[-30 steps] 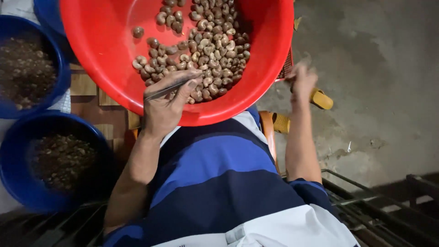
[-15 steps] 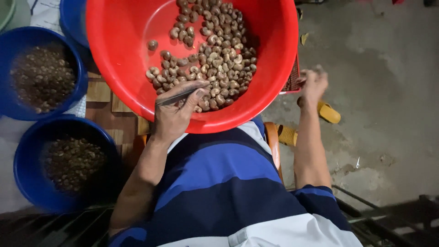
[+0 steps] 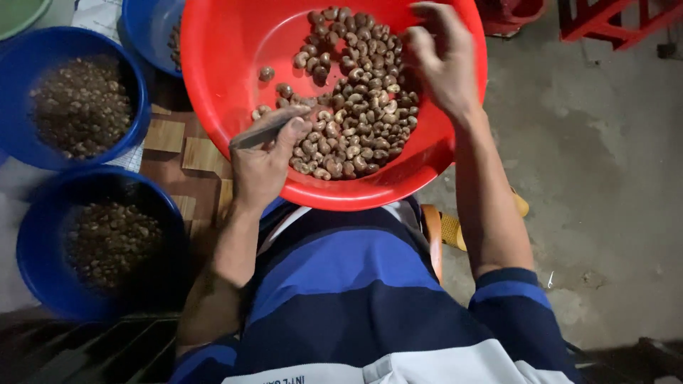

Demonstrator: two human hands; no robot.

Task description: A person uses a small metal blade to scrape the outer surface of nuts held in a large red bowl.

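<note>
Cashews [image 3: 348, 114] are lying loose, light and brittle in red basin [image 3: 235, 57]; left hand [image 3: 260, 160] is pinching a thin blade [image 3: 267, 133]; right hand [image 3: 445, 64] is hovering open-fingered, best pinching single nuts.

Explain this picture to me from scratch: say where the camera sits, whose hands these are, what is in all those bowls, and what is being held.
The camera sits on a person's head and looks down, so you see their striped shirt and both of their own bare hands. A big red basin rests in front of them, holding a heap of curved brown nuts. The left hand rests on the basin's near rim and grips a thin metal blade. The right hand reaches over the nuts, fingers loose; I cannot tell whether it holds one. To the left are blue bowls of smaller brown bits on a wooden surface. The concrete floor is on the right.
</note>
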